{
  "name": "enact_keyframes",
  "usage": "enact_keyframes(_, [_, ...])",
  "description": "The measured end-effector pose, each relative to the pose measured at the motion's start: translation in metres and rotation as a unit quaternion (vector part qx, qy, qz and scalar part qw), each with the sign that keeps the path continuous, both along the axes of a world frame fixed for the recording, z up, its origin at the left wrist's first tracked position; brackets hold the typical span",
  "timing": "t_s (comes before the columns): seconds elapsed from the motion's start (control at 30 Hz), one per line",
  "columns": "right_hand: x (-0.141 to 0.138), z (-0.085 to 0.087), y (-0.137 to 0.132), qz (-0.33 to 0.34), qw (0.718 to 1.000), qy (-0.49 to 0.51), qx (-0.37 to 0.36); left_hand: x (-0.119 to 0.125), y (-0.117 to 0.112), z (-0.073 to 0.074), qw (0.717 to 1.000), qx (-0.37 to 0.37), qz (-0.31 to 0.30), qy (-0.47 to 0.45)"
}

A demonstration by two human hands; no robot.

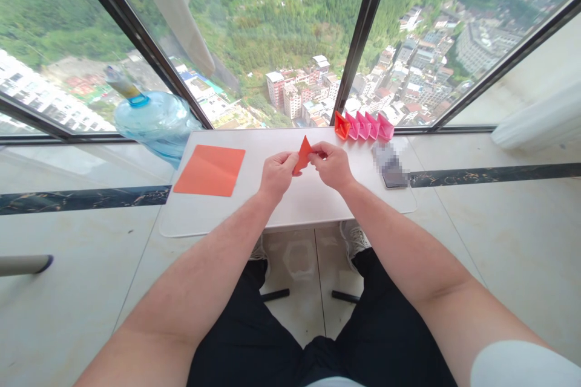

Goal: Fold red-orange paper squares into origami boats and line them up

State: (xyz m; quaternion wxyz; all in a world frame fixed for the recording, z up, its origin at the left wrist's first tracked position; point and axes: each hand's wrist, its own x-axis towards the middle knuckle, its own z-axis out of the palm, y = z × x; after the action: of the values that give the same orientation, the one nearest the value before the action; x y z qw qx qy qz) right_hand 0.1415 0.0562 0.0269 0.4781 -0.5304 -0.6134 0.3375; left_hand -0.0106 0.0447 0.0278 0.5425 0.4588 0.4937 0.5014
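Above the middle of the white table, a small folded piece of orange paper (303,156) is held upright between both hands, its pointed tip facing up. My left hand (276,174) pinches its left edge between thumb and fingers. On the right edge, my right hand (333,164) grips it with bent fingers. Part of the paper is hidden behind the fingertips. To the left of my hands lies a flat stack or sheet of orange paper (211,170). A row of folded paper pieces (363,126), one orange and several pink, stands at the table's back right edge.
A phone (396,178), partly blurred out, lies at the right of the white table (295,211). A large blue water bottle (157,121) stands just past the table's left back corner. Tall windows (272,24) rise behind the table. My legs are below its front edge.
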Motion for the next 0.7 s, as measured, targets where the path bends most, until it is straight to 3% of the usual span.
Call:
enact_keyframes(0.27, [0.0013, -0.0021, 0.0005, 0.009, 1.000, -0.014, -0.010, -0.0024, -0.0030, 0.0052, 0.995, 0.006, -0.098, -0.027])
enact_keyframes(0.37, [0.0004, -0.0027, 0.0002, 0.027, 0.999, -0.005, -0.037, -0.0025, -0.0034, 0.0056, 0.996, 0.014, -0.092, -0.018])
enact_keyframes(0.57, [0.0066, 0.0008, 0.0023, 0.119, 0.979, 0.102, -0.133, -0.0068, -0.0009, 0.0066, 0.994, 0.038, -0.104, 0.026])
enact_keyframes(0.7, [0.0066, 0.0038, 0.0021, 0.124, 0.978, 0.094, -0.136, -0.0081, 0.0016, 0.0058, 0.991, 0.045, -0.108, 0.058])
